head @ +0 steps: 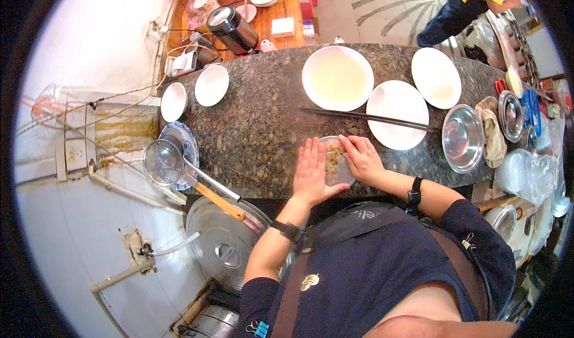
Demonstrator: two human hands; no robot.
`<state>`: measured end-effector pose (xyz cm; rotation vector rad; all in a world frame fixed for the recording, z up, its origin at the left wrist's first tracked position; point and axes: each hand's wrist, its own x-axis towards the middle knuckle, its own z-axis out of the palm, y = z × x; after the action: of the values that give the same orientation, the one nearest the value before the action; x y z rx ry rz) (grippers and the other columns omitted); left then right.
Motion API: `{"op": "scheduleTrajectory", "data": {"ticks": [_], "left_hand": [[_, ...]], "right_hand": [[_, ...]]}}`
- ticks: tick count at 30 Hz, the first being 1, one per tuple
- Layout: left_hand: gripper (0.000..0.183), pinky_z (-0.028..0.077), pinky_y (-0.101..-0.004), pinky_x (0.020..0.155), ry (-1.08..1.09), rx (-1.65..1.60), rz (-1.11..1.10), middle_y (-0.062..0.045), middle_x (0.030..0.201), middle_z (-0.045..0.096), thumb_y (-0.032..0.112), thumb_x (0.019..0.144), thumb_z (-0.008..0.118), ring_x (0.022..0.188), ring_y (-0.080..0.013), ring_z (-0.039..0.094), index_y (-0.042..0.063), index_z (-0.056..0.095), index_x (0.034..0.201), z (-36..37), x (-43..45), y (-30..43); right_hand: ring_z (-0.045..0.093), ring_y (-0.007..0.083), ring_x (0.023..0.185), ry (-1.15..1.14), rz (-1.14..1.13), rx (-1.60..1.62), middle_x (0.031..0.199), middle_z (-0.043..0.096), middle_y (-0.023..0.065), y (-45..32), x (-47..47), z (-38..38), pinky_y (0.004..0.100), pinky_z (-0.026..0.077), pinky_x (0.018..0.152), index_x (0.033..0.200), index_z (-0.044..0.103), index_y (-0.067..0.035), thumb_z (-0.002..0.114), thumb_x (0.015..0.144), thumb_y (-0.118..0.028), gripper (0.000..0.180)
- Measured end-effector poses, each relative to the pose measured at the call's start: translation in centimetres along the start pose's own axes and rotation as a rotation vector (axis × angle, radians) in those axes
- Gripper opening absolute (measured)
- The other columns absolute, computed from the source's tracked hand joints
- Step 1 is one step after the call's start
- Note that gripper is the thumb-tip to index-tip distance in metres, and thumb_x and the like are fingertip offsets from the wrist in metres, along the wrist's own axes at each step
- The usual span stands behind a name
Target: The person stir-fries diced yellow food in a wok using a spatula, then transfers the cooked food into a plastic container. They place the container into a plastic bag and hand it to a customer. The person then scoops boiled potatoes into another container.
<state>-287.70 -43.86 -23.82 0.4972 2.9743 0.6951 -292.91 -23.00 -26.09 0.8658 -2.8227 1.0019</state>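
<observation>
At the counter's near edge, my left hand (312, 172) lies with fingers together against the left side of a clear round plastic tub (335, 163). Orange and green bits of food show through its top. My right hand (364, 158) grips the tub's right side, fingertips on the rim. Part of the tub is hidden under both hands. Beyond it, long dark chopsticks (334, 113) lie with one end across a white plate (397, 138). A large white bowl (338, 78) of pale yellow liquid stands behind them.
Another white bowl (436, 78) and a steel bowl (463, 138) stand on the right. At left are two small white bowls (211, 85) (173, 101) and a wooden-handled strainer (165, 161) over a blue-patterned dish (192, 147). A lidded metal pot (210, 244) sits below. A person (466, 6) is across the counter.
</observation>
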Motion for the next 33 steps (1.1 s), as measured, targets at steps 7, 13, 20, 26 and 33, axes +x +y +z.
{"op": "scheduleTrajectory", "data": {"ticks": [7,13,20,26,33], "left_hand": [[0.145,0.016,-0.0521,0.124,-0.014,-0.063,0.070,-0.027,0.161,0.023,0.077,0.055,0.080,0.151,-0.0442,0.019,-0.008,0.017,0.155,-0.6,0.6,-0.4],[0.147,0.016,-0.0487,0.125,-0.023,-0.015,0.027,-0.027,0.161,0.023,0.075,0.054,0.082,0.151,-0.0421,0.020,-0.009,0.015,0.155,-0.2,0.8,0.5],[0.033,0.047,-0.0366,0.090,0.054,-0.563,-0.458,-0.011,0.107,0.061,0.031,0.104,0.052,0.099,-0.0235,0.058,0.003,0.062,0.119,1.4,0.9,-2.9],[0.025,0.041,-0.0291,0.078,0.090,-0.883,-0.683,0.001,0.089,0.052,0.025,0.107,0.046,0.084,-0.0110,0.047,0.005,0.056,0.096,2.0,3.6,3.8],[0.026,0.041,-0.0259,0.069,0.112,-0.830,-0.275,0.002,0.082,0.053,0.022,0.108,0.047,0.078,-0.0092,0.047,0.002,0.057,0.094,-7.0,20.9,9.8]], "right_hand": [[0.056,0.0374,0.111,-0.097,0.034,0.124,0.122,0.058,0.0167,0.6,0.4,-0.4,0.0468,0.047,0.097,0.145,0.048,-0.009,0.059,0.093,-0.018,0.053],[0.054,0.0384,0.117,-0.091,0.045,0.091,0.134,0.052,0.0209,1.2,-0.7,-0.5,0.0473,0.046,0.101,0.151,0.039,-0.012,0.058,0.098,-0.032,0.059],[0.070,0.0215,0.072,-0.685,0.595,0.758,0.096,0.065,0.0150,1.3,-4.7,-3.4,0.0354,0.055,0.051,0.118,0.048,0.000,0.061,0.099,-0.042,0.047],[0.066,0.0153,0.060,-0.577,0.671,0.911,0.077,0.065,0.0111,2.7,-5.3,-8.9,0.0322,0.055,0.050,0.099,0.053,-0.001,0.057,0.103,-0.031,0.030],[0.067,0.0352,0.086,-0.041,0.207,0.333,0.096,0.065,0.0165,9.0,1.5,-20.3,0.0467,0.056,0.077,0.105,0.058,-0.005,0.057,0.101,-0.035,0.030]]}}
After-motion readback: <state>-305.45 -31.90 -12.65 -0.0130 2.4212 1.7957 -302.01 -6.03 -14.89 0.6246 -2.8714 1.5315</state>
